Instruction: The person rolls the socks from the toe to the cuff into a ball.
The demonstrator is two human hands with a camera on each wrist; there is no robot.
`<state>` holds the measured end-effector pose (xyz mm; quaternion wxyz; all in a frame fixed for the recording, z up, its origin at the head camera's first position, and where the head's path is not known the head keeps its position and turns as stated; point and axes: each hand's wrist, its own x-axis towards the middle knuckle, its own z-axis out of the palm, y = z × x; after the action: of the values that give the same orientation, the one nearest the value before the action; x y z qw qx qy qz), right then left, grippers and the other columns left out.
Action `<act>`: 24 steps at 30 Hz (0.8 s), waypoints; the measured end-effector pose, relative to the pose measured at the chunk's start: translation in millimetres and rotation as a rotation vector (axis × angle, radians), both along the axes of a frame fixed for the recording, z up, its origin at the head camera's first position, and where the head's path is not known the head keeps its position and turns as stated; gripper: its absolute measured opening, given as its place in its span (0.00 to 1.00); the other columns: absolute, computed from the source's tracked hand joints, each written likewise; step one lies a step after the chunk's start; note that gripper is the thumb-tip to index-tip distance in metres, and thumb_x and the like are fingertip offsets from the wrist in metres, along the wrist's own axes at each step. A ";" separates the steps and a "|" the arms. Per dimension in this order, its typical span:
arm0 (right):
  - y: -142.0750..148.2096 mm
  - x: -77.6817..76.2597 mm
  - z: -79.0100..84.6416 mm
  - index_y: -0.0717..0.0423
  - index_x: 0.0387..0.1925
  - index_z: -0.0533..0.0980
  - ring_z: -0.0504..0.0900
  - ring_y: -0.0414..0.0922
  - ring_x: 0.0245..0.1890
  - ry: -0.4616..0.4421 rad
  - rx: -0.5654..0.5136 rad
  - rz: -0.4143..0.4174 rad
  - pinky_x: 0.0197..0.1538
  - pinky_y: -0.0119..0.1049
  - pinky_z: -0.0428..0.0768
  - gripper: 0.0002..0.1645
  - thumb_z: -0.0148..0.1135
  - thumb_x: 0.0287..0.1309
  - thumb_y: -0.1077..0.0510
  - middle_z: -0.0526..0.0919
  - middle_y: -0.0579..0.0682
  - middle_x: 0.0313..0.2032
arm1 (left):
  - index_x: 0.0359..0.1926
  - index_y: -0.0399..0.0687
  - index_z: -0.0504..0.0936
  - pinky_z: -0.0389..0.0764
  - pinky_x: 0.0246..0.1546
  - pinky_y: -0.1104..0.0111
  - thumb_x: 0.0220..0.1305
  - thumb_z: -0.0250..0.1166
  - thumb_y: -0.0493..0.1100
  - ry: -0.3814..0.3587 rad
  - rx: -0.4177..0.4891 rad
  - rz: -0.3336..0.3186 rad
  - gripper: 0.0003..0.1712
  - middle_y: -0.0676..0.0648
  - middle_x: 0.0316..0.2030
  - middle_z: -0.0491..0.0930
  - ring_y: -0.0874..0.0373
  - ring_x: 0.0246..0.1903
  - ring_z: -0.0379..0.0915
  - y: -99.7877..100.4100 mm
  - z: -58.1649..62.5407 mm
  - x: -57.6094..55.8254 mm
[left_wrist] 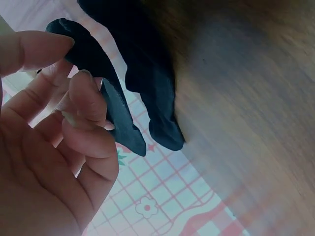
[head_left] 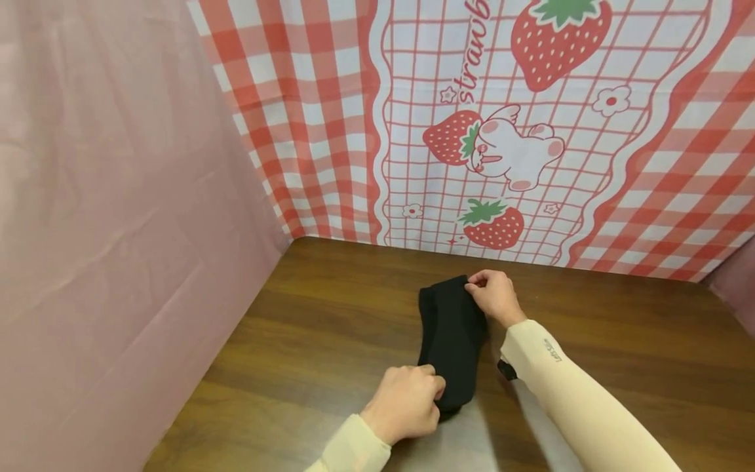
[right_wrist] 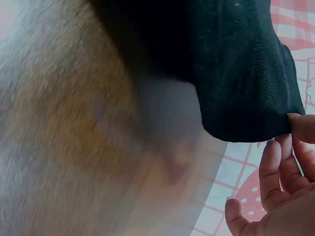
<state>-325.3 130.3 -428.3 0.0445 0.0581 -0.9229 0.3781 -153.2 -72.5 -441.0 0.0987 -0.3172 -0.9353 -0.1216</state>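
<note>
A black sock (head_left: 454, 344) stretches lengthwise between both hands over the wooden table, with a second dark layer showing along its left side. At its far right corner, my right hand (head_left: 497, 298) pinches the edge between thumb and fingertips. My left hand (head_left: 407, 401) grips the near end with bent fingers. In the left wrist view, the held black fabric (left_wrist: 93, 59) hangs by the thumb and fingers, and another black sock (left_wrist: 152, 83) lies beyond it against the table. The right wrist view shows the pinched sock end (right_wrist: 241, 98) raised, with its shadow on the wood.
The wooden table (head_left: 330, 314) meets a red-and-white strawberry-print cloth (head_left: 413, 170) at the back. A pink cloth (head_left: 118, 229) hangs along the left side, and more pink fabric (head_left: 736, 288) shows at the far right.
</note>
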 end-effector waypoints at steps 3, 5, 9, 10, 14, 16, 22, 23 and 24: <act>-5.0 -2.0 -3.5 0.65 0.40 0.80 0.79 0.52 0.32 -0.006 -0.002 0.016 0.38 0.46 0.76 0.10 0.61 0.66 0.60 0.83 0.60 0.37 | 0.17 0.57 0.71 0.58 0.12 0.72 0.39 0.64 0.35 -0.018 -0.003 0.008 0.12 0.59 0.18 0.63 0.68 0.14 0.56 -3.3 -1.9 0.7; -8.3 -2.8 -5.2 0.65 0.40 0.80 0.79 0.52 0.32 -0.012 -0.002 0.025 0.38 0.46 0.76 0.10 0.61 0.66 0.59 0.83 0.60 0.37 | 0.17 0.57 0.71 0.59 0.12 0.72 0.39 0.64 0.35 -0.025 -0.001 0.013 0.12 0.59 0.18 0.64 0.68 0.14 0.57 -5.4 -3.1 0.6; -13.0 -2.6 -6.0 0.63 0.40 0.80 0.79 0.52 0.32 -0.027 0.000 0.022 0.38 0.47 0.76 0.10 0.61 0.66 0.58 0.82 0.59 0.38 | 0.18 0.58 0.73 0.60 0.13 0.71 0.39 0.65 0.36 -0.037 -0.004 0.018 0.11 0.59 0.19 0.65 0.67 0.15 0.59 -7.8 -4.5 0.2; -13.6 -2.5 -6.2 0.63 0.40 0.80 0.79 0.52 0.33 -0.031 0.000 0.020 0.39 0.47 0.76 0.10 0.61 0.66 0.58 0.82 0.59 0.38 | 0.18 0.58 0.73 0.60 0.13 0.71 0.39 0.65 0.36 -0.043 -0.007 0.019 0.11 0.59 0.19 0.65 0.67 0.15 0.59 -8.0 -4.8 0.0; -14.7 -2.7 -8.2 0.63 0.40 0.81 0.79 0.53 0.34 -0.040 0.013 0.017 0.40 0.49 0.75 0.10 0.62 0.66 0.58 0.82 0.59 0.37 | 0.18 0.58 0.73 0.60 0.13 0.71 0.40 0.66 0.37 -0.057 -0.018 0.021 0.11 0.59 0.19 0.66 0.66 0.14 0.60 -7.7 -7.6 -0.7; -15.1 -2.8 -10.1 0.63 0.40 0.81 0.79 0.53 0.34 -0.048 0.018 0.015 0.41 0.50 0.74 0.10 0.62 0.66 0.58 0.82 0.58 0.37 | 0.18 0.58 0.73 0.60 0.13 0.71 0.39 0.67 0.37 -0.058 -0.017 0.021 0.12 0.59 0.18 0.66 0.66 0.14 0.60 -7.5 -9.0 -0.5; -16.3 -3.7 -17.9 0.61 0.40 0.81 0.79 0.53 0.35 -0.064 0.028 0.012 0.44 0.54 0.73 0.09 0.62 0.66 0.58 0.82 0.57 0.36 | 0.17 0.57 0.73 0.60 0.13 0.71 0.39 0.67 0.36 -0.062 -0.005 0.019 0.12 0.59 0.18 0.66 0.67 0.14 0.59 -8.8 -11.3 1.1; -16.4 -4.0 -19.6 0.60 0.39 0.81 0.79 0.53 0.35 -0.068 0.030 0.010 0.46 0.55 0.72 0.09 0.63 0.66 0.57 0.82 0.56 0.35 | 0.18 0.57 0.73 0.60 0.13 0.71 0.40 0.67 0.36 -0.071 -0.003 0.018 0.12 0.59 0.18 0.66 0.67 0.14 0.59 -9.1 -11.8 1.4; -16.4 -4.2 -21.5 0.59 0.39 0.81 0.79 0.53 0.35 -0.070 0.036 0.008 0.47 0.56 0.71 0.08 0.63 0.65 0.57 0.82 0.55 0.35 | 0.18 0.57 0.73 0.60 0.13 0.71 0.40 0.66 0.35 -0.083 0.000 0.015 0.12 0.59 0.18 0.67 0.67 0.14 0.59 -9.4 -12.2 1.7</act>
<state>-329.5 113.9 -449.8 0.0098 0.0496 -0.9302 0.3636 -151.4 -81.9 -453.2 0.0606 -0.3047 -0.9410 -0.1340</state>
